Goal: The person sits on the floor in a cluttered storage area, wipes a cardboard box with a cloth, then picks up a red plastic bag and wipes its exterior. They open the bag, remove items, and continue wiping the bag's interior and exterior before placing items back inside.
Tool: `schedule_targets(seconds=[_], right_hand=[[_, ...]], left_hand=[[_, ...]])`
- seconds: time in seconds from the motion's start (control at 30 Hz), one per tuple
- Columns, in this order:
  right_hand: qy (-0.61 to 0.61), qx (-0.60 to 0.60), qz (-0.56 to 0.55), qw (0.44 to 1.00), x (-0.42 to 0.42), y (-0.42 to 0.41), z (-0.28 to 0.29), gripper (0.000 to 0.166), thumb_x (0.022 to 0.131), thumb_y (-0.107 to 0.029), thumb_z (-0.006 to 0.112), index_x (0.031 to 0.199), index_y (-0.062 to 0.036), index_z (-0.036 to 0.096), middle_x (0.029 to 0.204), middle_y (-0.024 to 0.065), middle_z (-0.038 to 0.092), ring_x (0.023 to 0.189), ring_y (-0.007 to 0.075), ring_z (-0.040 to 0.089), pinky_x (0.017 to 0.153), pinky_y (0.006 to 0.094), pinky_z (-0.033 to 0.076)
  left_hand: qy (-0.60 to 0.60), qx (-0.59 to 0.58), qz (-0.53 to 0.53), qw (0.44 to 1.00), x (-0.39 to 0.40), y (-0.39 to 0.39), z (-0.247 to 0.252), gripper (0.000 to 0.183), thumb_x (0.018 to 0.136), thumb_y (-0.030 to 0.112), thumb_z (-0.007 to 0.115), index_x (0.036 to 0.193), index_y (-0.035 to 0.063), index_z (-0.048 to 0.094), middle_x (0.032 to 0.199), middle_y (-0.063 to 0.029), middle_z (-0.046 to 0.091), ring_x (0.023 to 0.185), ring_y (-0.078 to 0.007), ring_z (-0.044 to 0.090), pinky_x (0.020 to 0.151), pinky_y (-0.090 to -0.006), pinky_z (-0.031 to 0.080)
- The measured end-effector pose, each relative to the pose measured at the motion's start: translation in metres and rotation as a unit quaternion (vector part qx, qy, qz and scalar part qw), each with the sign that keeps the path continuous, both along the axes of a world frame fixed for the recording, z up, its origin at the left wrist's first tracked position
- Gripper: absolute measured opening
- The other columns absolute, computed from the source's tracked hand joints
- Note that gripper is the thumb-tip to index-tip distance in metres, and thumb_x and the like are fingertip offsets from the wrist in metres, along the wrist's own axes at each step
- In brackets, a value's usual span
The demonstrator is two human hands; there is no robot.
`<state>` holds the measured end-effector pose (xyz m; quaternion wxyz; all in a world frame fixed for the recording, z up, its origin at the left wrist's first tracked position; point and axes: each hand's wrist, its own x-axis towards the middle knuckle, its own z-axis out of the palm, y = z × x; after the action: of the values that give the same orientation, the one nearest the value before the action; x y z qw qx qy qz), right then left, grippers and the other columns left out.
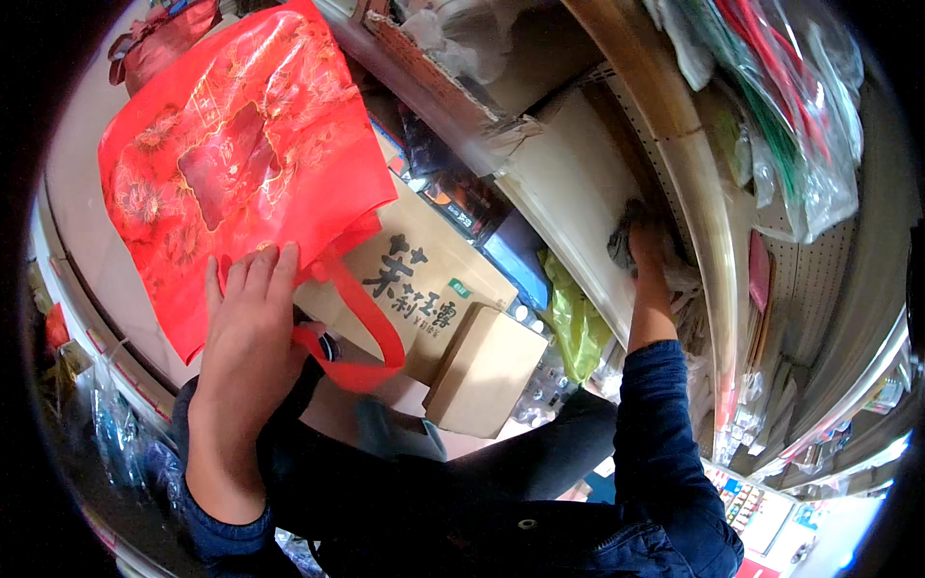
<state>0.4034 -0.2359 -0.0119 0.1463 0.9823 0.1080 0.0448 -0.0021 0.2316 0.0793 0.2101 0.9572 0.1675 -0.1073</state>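
Note:
My left hand [249, 325] lies with spread fingers on the lower edge of a glossy red bag [303, 166] with gold flower print; whether it grips the bag is unclear. The bag's red strap handle [383, 332] hangs in a loop over a brown cardboard box [390, 238] with large dark lettering. My right hand [647, 242] reaches onto a pale metal shelf [571, 173] and touches a dark grey cloth [620, 238], bunched at its fingers. The fingertips are partly hidden, but the hand seems closed around the cloth.
A smaller cardboard box [488, 372] stands near my knees, beside a yellow-green plastic bag [571, 318] and a blue box [514, 256]. Torn cardboard [433, 65] sits farther along the shelf. A curved shelf edge [686, 152] and hanging plastic packages [802, 130] are close to my right arm.

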Motion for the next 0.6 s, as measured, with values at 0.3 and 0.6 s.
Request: schedule_targets(seconds=[0.3, 0.6], right_hand=[[-0.021, 0.077, 0.155, 0.985, 0.048, 0.232, 0.015, 0.042, 0.091, -0.024, 0.043, 0.123, 0.0018, 0.052, 0.128, 0.0214, 0.053, 0.116, 0.0366, 0.051, 0.099, 0.0428, 0.038], [0.145, -0.153, 0.293, 0.933, 0.074, 0.252, 0.051, 0.048, 0.085, -0.032, 0.054, 0.12, 0.0007, 0.054, 0.126, 0.0228, 0.054, 0.112, 0.0387, 0.053, 0.095, 0.0447, 0.043]], left_hand=[[0.01, -0.011, 0.005, 1.0, 0.007, 0.001, 0.008, 0.079, 0.064, 0.015, 0.076, 0.134, 0.0024, 0.04, 0.131, -0.0155, 0.047, 0.124, -0.03, 0.042, 0.111, -0.0508, 0.022], [-0.018, -0.006, -0.021, 1.0, 0.01, -0.004, 0.006, 0.07, 0.068, 0.014, 0.074, 0.129, -0.0002, 0.041, 0.124, -0.0175, 0.049, 0.119, -0.0318, 0.045, 0.108, -0.0538, 0.024]])
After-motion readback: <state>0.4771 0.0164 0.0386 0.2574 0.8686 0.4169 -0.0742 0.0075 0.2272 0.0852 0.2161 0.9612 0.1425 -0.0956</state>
